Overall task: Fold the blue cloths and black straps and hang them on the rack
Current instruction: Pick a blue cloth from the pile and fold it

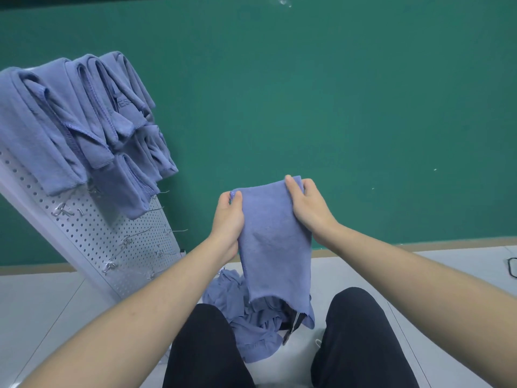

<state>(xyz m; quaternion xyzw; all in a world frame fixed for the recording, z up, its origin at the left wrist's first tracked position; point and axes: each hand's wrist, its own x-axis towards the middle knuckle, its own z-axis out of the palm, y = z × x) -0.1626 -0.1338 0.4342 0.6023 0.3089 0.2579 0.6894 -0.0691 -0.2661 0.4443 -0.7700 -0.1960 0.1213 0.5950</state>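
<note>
Both hands pinch folded blue cloth (275, 236) taut at top corners.
Left hand (228, 219), right hand (309, 204) let it hang straight, right of rack (92, 233).

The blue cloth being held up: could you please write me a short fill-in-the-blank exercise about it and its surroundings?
1. The blue cloth is gripped at its top edge by ____ hands, the left hand and the right hand.
2. The folded cloths hang on a perforated ____ rack.
3. The pile of loose cloths lies on the floor between the person's ____.

Missing words: both; white; legs
</note>
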